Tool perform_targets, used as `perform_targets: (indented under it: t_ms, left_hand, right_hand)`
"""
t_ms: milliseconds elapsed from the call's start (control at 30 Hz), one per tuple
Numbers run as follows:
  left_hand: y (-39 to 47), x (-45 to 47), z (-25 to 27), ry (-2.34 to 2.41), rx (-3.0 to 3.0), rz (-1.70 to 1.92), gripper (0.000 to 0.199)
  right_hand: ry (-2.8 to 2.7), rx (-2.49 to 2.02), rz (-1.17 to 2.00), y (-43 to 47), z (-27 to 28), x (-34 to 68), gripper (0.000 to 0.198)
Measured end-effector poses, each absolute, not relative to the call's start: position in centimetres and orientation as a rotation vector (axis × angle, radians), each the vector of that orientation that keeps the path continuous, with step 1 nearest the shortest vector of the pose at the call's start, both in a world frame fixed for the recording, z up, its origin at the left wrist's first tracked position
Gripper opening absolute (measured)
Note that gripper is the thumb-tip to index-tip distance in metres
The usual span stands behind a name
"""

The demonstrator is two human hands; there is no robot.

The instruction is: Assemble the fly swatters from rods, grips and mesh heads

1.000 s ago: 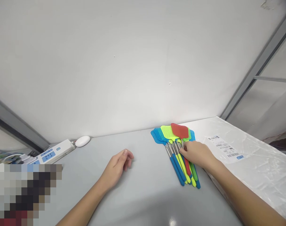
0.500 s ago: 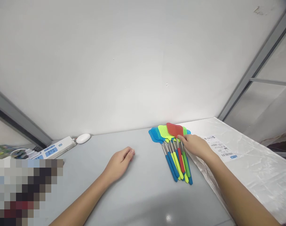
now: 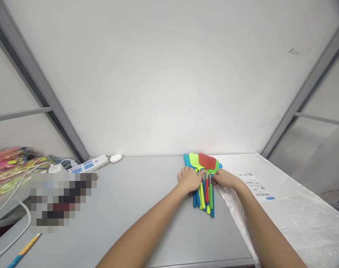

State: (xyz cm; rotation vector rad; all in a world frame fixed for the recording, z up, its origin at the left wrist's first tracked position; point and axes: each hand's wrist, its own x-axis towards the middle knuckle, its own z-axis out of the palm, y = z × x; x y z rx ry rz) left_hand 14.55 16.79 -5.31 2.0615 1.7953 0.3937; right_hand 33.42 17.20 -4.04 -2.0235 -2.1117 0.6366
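Observation:
A bundle of fly swatters lies on the grey table [image 3: 155,208] near the wall, with metal shafts and coloured grips pointing toward me. On top show a red fly swatter head [image 3: 207,160] and a yellow-green fly swatter head [image 3: 195,160]; blue and green ones peek out at the sides. My left hand [image 3: 190,179] is closed round the bundle's left side, its thumb across the shafts. From the right, my right hand [image 3: 225,178] grips the bundle's edge just below the heads, fingers bent and fingertips partly hidden.
White plastic wrapping [image 3: 294,208] with a printed label [image 3: 253,182] covers the right side. At the back left sit a power strip [image 3: 101,161] and a white oval object [image 3: 116,158]. Bagged colourful items [image 3: 10,163] and a white cable [image 3: 26,212] are farther left. A pixelated patch hides part of the table.
My left hand has moved right from the bare table onto the fly swatters. My right hand has slid from the red head to the bundle's right edge. The swatters sit closer together; the view has shifted.

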Motion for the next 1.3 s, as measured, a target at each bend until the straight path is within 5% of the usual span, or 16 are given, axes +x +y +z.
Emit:
perform_targets:
  t_ms: [200, 433, 800, 1000, 1167, 1300]
  left_hand:
    - [17.7, 15.6, -3.2, 1.811, 2.13, 0.118, 0.087]
    - [16.7, 13.9, -2.1, 1.783, 2.197, -0.123, 0.109]
    - [15.8, 2.8, -2.4, 1.546, 2.441, -0.118, 0.098]
    - [16.0, -7.6, -2.9, 1.496, 2.54, -0.061, 0.088]
    - [15.1, -12.0, -4.0, 1.597, 2.634, 0.088, 0.076]
    - [15.3, -12.6, -4.7, 1.587, 2.712, 0.188, 0.078]
  right_hand:
    - [-2.209, -1.9, 1.117, 17.1, -4.2, 33.5, 0.036]
    - [-2.294, -1.563, 1.28, 15.5, -3.7, 30.9, 0.027]
    - [-2.369, -1.272, 1.239, 13.0, -3.1, 27.4, 0.033]
    - [-1.981, -1.455, 1.65, 13.8, -4.1, 27.6, 0.043]
    - [-1.918, -1.664, 1.362, 15.0, -6.7, 27.2, 0.049]
    - [-2.104, -1.692, 0.84, 14.4, -8.2, 25.3, 0.049]
